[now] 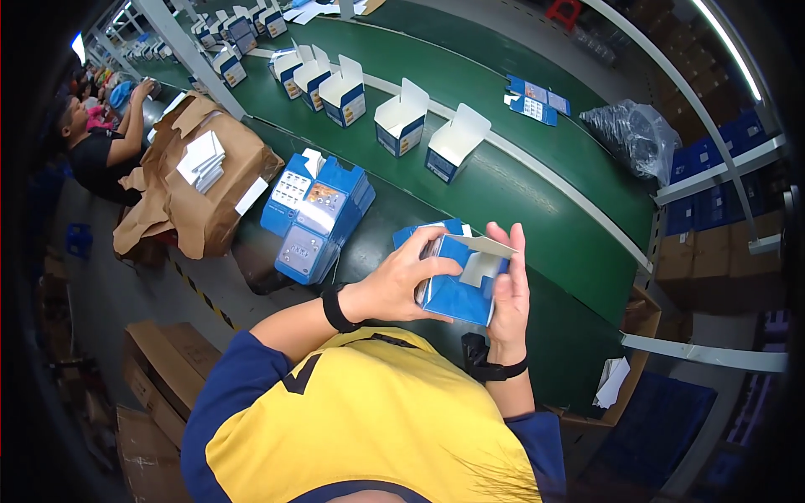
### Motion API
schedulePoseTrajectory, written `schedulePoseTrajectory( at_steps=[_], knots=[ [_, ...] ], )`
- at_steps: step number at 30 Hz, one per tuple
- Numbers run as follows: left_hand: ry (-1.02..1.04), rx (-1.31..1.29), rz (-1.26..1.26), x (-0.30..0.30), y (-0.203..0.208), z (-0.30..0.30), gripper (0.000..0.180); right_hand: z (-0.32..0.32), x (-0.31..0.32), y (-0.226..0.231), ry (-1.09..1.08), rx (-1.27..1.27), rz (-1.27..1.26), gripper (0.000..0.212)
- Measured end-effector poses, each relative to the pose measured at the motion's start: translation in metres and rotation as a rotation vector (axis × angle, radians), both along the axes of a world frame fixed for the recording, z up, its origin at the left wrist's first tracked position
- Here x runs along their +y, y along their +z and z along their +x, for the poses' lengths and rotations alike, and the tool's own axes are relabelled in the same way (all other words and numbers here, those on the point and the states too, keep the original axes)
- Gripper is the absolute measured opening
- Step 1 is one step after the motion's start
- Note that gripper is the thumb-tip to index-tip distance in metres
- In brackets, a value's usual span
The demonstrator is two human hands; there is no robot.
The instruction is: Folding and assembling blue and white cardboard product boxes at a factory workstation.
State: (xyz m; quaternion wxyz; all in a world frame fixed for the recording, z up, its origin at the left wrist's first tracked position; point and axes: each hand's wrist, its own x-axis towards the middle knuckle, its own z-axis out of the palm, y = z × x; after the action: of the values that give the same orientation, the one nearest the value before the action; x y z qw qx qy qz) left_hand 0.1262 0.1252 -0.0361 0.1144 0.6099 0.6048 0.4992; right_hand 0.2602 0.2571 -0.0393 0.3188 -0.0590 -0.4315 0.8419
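Note:
A small blue cardboard box is between my hands, its white inside showing under a raised flap. My left hand grips it from the left, thumb bent over the top edge. My right hand lies along the box's right side, fingers stretched upward, touching the flap edge. Beneath and behind the box, a blue printed piece of card shows in part. Left of my hands, a stack of flattened blue boxes lies on the dark work surface.
Several folded boxes with raised lids stand on the green conveyor belt. Flat blue cards and a clear plastic bag lie farther right. Brown paper holding white cards sits left. Another person works beyond it.

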Motion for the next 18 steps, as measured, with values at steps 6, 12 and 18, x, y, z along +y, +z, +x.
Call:
schedulePoseTrajectory(
  at_steps=[6, 12, 18],
  knots=[
    [-0.007, -0.089, -0.039, -0.001, 0.014, 0.002, 0.089, 0.001, 0.021, -0.011, -0.006, -0.141, 0.747, 0.065],
    [-0.008, 0.055, -0.033, -0.004, 0.023, -0.007, 0.104, -0.008, 0.011, 0.001, -0.09, -0.178, 0.991, 0.056],
    [-0.045, 0.183, -0.059, -0.007, 0.025, -0.008, 0.101, -0.013, 0.009, 0.002, 0.04, -0.367, 0.701, 0.059]
  ],
)
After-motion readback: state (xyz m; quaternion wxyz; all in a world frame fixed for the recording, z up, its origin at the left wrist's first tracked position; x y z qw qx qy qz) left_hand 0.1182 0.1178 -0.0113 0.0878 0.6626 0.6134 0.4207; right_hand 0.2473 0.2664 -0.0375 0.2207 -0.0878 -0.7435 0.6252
